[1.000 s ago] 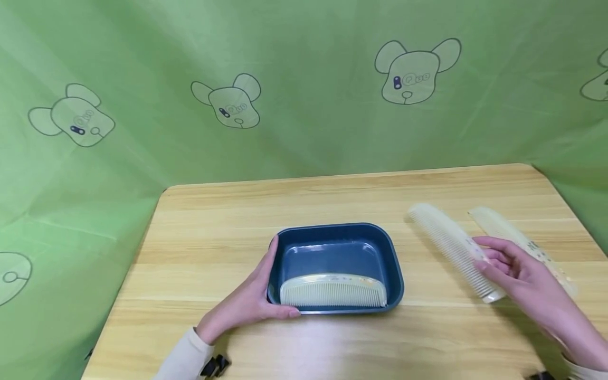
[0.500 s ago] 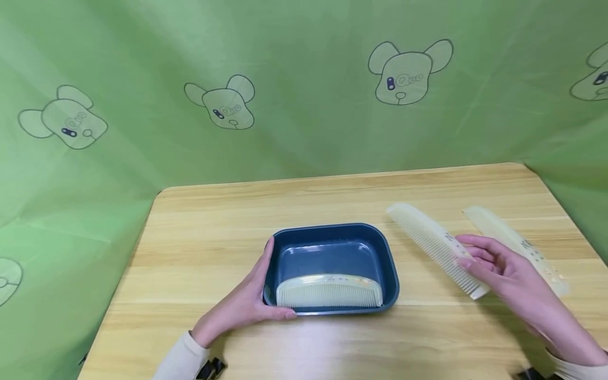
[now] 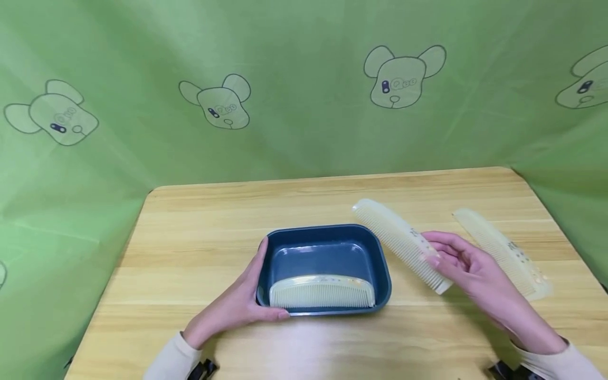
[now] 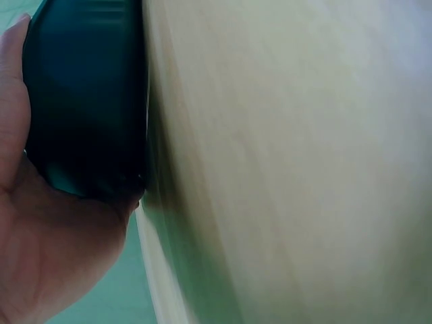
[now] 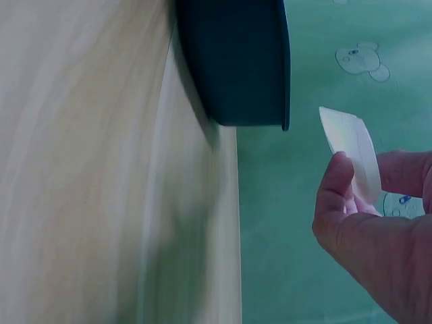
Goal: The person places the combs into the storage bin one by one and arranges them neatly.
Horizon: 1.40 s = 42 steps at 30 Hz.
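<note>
A dark blue tray (image 3: 328,311) stands on the table, one pale comb (image 3: 323,293) lying along its near side. My left hand (image 3: 237,295) grips the tray's left end, thumb at the near rim; the left wrist view shows the hand (image 4: 54,236) against the tray wall (image 4: 88,101). Above the table, my right hand (image 3: 480,279) pinches a second pale comb (image 3: 399,237) between thumb and fingers, its far end close to the tray's right back corner. In the right wrist view that comb (image 5: 354,148) is held clear of the tray (image 5: 236,67).
A third pale comb (image 3: 503,250) with a small printed pattern lies on the wooden table (image 3: 214,211), behind and to the right of my right hand. Green cloth (image 3: 304,132) with bear-head drawings hangs behind the table and at its sides.
My right hand has moved left with its comb, from near the third comb towards the tray. The left hand keeps its grip on the tray; the head view has shifted slightly.
</note>
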Available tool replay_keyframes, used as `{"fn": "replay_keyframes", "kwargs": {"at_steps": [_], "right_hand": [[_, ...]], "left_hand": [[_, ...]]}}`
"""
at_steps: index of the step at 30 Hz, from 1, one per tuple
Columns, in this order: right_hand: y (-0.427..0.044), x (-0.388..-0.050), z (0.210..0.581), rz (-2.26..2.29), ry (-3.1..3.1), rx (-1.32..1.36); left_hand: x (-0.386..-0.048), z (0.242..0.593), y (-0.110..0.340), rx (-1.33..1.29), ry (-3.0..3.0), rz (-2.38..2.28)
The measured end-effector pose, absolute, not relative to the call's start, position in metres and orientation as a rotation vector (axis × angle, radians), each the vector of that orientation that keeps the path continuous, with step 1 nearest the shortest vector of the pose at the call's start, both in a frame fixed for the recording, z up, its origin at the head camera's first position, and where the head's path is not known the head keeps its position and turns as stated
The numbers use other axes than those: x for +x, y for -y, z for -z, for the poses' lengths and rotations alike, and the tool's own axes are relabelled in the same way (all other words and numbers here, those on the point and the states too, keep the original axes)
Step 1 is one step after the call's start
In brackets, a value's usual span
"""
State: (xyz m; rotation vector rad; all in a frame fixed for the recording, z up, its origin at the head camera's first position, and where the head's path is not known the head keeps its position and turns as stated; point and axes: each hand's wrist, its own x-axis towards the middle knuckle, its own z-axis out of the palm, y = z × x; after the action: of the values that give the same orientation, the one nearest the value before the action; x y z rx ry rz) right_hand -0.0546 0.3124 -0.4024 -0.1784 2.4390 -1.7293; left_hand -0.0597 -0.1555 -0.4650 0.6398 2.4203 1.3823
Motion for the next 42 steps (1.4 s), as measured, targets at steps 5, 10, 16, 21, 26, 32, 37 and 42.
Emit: {"fn": "replay_keyframes", "kwargs": {"at_steps": [5, 10, 16, 21, 26, 32, 37, 42], "right_hand": [[-0.301, -0.057, 0.397, 1.686, -2.419, -0.288], [-0.288, -0.058, 0.398, 1.712, -2.354, -0.452], [-0.271, -0.059, 0.401, 1.718, -2.325, -0.492], [-0.26, -0.062, 0.402, 1.725, -2.261, -0.491], [-0.252, -0.064, 0.402, 1.726, -2.199, -0.483], [-0.242, -0.064, 0.404, 1.689, -2.199, -0.456], [-0.235, -0.063, 0.405, 1.669, -2.249, -0.444], [-0.229, -0.062, 0.407, 1.708, -2.211, -0.513]], "left_hand": [[-0.061, 0.464, 0.155, 0.644, -2.416, -1.387], [-0.061, 0.464, 0.155, 0.64, -2.41, -1.391], [-0.061, 0.463, 0.158, 0.645, -2.411, -1.38], [-0.061, 0.464, 0.159, 0.654, -2.429, -1.37], [-0.061, 0.466, 0.157, 0.662, -2.431, -1.359], [-0.059, 0.465, 0.155, 0.64, -2.429, -1.364], [-0.06, 0.464, 0.154, 0.643, -2.426, -1.368], [-0.06, 0.464, 0.154, 0.651, -2.429, -1.375]]}}
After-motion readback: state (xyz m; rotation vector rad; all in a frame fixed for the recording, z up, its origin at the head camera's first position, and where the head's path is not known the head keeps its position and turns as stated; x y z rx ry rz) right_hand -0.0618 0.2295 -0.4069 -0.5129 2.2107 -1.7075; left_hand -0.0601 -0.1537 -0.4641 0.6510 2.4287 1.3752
